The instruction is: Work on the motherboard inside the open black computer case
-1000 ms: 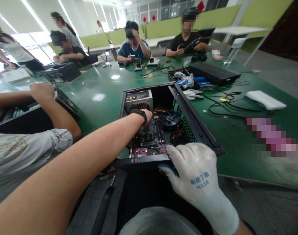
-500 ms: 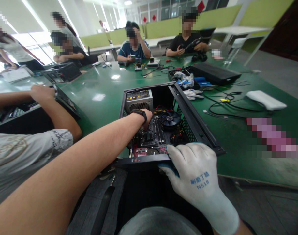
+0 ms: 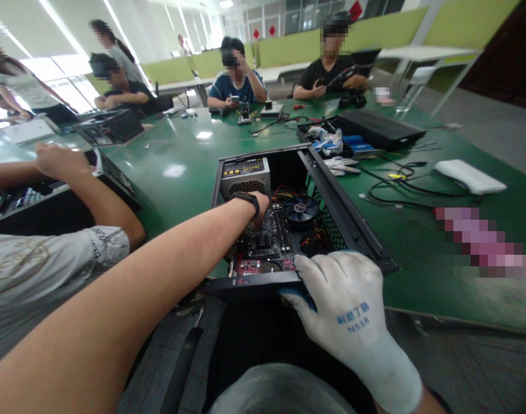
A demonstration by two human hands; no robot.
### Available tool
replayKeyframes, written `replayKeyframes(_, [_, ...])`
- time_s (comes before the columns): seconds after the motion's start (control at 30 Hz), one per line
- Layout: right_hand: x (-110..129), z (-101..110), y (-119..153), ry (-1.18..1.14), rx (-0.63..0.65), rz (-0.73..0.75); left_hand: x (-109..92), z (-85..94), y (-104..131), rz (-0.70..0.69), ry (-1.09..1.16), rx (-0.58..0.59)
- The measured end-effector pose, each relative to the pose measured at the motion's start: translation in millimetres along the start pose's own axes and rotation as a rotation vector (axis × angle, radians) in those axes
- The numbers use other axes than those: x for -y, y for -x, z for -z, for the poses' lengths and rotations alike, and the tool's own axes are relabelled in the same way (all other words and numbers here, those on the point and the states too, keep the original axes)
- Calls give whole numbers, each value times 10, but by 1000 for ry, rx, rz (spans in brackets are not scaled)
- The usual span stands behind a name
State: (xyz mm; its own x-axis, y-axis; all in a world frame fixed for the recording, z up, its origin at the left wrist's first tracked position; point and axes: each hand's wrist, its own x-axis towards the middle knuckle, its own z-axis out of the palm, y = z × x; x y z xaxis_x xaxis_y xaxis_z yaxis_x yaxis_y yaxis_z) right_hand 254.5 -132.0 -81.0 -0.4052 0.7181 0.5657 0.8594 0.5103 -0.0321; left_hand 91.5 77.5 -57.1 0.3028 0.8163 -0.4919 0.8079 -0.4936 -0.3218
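At the clock's hub, left hand (image 3: 262, 208): bare, dipped well into the case, back of the hand up; the fingertips are hidden from me, so I cannot tell whether they pinch something or merely rest.
Wristband (image 3: 255, 202): black, sitting snug where that forearm comes in from eight o'clock.
Four o'clock, right hand (image 3: 345, 296): white glove, blue print on the back, and I have it gripping the near rim.
Computer case (image 3: 351, 215): all around the hub, open side up, lying on the green table (image 3: 172, 187) under both hands.
Circuit board (image 3: 263, 244): six o'clock, flat inside, slots showing.
Cooling fan (image 3: 301, 210): three o'clock, dark blades, just beside the left hand.
Power supply (image 3: 244, 171): eleven o'clock, grey box, yellow on its label.
Red board (image 3: 248, 267): between six and seven, close to the near rim.
Loose gloves (image 3: 341, 167): two o'clock, just outside the case.
Cables (image 3: 417, 164): toward three, tangled, yellow tag among them; white pouch (image 3: 470, 176) beyond.
Co-worker's hand (image 3: 60, 161): nine o'clock, at a second case (image 3: 73, 213).
Person in black (image 3: 323, 77): one o'clock, across the table, dark gear in hand.
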Motion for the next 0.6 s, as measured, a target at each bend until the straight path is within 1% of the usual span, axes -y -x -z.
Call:
replayKeyframes(0.33, [10, 8, -4, 2, -2, -4, -39, 55, 79, 8, -14, 9])
replayKeyframes(0.6, [-2, 0, -5, 9, -1, -7, -41, 49, 83, 9, 26, -6])
